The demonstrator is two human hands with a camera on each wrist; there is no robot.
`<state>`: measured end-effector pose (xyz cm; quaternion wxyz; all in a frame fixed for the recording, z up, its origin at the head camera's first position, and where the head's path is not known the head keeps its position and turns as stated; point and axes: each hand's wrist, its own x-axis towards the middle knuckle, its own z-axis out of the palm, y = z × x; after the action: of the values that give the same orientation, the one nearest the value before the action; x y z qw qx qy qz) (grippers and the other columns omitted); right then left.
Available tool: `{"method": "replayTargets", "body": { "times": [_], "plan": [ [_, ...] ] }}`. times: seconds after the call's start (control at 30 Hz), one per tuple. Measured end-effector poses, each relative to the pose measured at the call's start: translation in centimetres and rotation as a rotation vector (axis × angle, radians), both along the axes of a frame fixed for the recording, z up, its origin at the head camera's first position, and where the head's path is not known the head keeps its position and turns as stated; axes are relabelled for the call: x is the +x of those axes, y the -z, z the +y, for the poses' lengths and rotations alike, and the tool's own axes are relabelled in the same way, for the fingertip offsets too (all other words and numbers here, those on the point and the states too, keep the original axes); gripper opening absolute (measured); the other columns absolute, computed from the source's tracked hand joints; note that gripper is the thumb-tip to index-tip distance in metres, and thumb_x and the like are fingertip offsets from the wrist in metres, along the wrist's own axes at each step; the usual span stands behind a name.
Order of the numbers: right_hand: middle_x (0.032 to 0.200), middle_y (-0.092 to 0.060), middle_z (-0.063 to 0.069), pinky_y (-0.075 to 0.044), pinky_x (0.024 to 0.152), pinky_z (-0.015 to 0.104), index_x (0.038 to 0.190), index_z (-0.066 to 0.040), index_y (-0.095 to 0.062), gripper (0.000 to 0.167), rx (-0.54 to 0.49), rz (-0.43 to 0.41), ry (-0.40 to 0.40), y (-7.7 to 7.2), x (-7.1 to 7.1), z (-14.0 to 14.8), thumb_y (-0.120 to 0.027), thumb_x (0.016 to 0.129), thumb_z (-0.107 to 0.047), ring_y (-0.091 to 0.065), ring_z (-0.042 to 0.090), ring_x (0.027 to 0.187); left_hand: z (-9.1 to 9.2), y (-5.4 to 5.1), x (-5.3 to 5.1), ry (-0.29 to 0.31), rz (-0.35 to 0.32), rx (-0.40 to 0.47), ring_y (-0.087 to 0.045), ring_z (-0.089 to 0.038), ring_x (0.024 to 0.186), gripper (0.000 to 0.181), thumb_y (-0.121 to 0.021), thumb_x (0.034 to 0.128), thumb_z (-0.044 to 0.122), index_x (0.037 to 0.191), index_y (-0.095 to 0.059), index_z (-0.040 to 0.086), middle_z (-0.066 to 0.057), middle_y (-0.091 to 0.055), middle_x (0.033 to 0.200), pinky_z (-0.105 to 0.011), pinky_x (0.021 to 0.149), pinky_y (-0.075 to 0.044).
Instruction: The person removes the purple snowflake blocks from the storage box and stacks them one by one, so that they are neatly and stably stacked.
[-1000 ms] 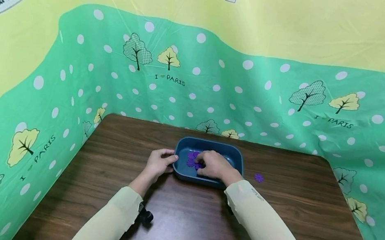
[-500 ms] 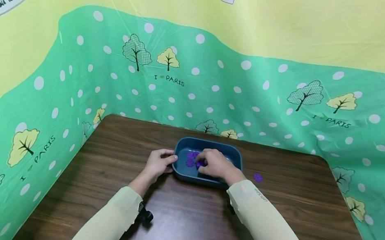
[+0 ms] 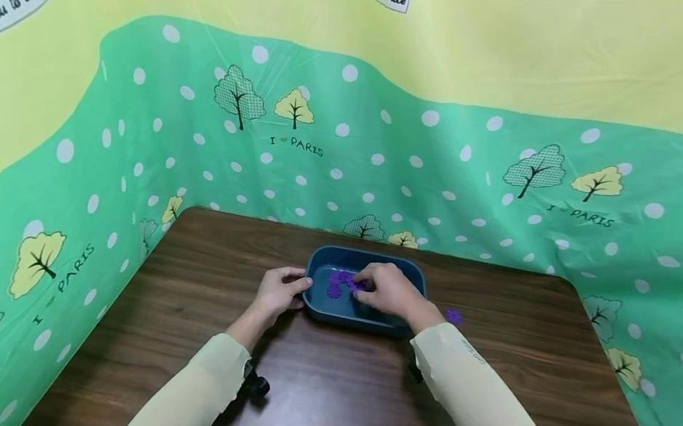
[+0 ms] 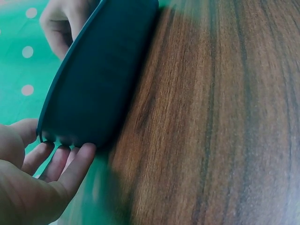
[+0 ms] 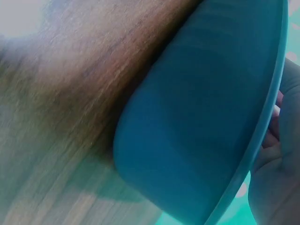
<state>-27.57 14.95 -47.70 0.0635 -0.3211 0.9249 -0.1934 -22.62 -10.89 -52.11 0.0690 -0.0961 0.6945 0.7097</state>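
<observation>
A dark blue rectangular plastic tub (image 3: pixel 326 314) stands on the table. My left hand (image 3: pixel 278 292) grips its left end; in the left wrist view the thumb lies at the rim and the fingertips press the outer wall. Inside the tub lie several small purple flower-shaped discs (image 3: pixel 334 290). Over the tub's right side reaches my right hand (image 3: pixel 392 293), fingers bent down, with a purple disc between thumb and fingertips. The tub wall (image 5: pixel 187 126) hides those fingertips in the right wrist view. One more purple disc (image 3: pixel 453 316) lies on the table, right of the tub.
The dark wood-grain table (image 3: pixel 326 402) extends around the tub. A green and yellow printed cloth (image 3: pixel 327 130) hangs behind it and along both sides. A small black device (image 3: pixel 257 384) is strapped at the left wrist.
My right hand has shifted slightly right inside the tub, the purple disc at its fingertips moving along. The left hand stays on the tub's end. The head view has tilted a little.
</observation>
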Motion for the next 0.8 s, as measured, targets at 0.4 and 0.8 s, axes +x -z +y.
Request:
{"method": "replayTargets", "body": {
  "times": [0.4, 0.8],
  "plan": [
    [0.106, -0.075, 0.003, -0.059, 0.076, 0.031, 0.112, -0.006, -0.079, 0.026, -0.125, 0.064, 0.016, -0.6, 0.3, 2.1, -0.079, 0.091, -0.022, -0.067, 0.017, 0.085, 0.0, -0.3, 0.2, -0.010, -0.009, 0.008, -0.070, -0.021, 0.089, 0.037, -0.073, 0.0964, 0.013, 0.130, -0.067, -0.002, -0.019, -0.068, 0.119, -0.043, 0.079, -0.065],
    [0.106, -0.074, 0.005, -0.062, 0.076, 0.037, 0.112, -0.007, -0.077, 0.026, -0.225, 0.075, 0.076, -1.9, 0.7, 4.7, -0.080, 0.089, -0.018, -0.068, 0.019, 0.089, 0.2, -0.5, 0.3, -0.022, -0.009, 0.003, -0.069, -0.016, 0.080, 0.037, -0.073, 0.0956, 0.011, 0.128, -0.067, -0.004, -0.018, -0.068, 0.116, -0.039, 0.073, -0.066]
  ]
}}
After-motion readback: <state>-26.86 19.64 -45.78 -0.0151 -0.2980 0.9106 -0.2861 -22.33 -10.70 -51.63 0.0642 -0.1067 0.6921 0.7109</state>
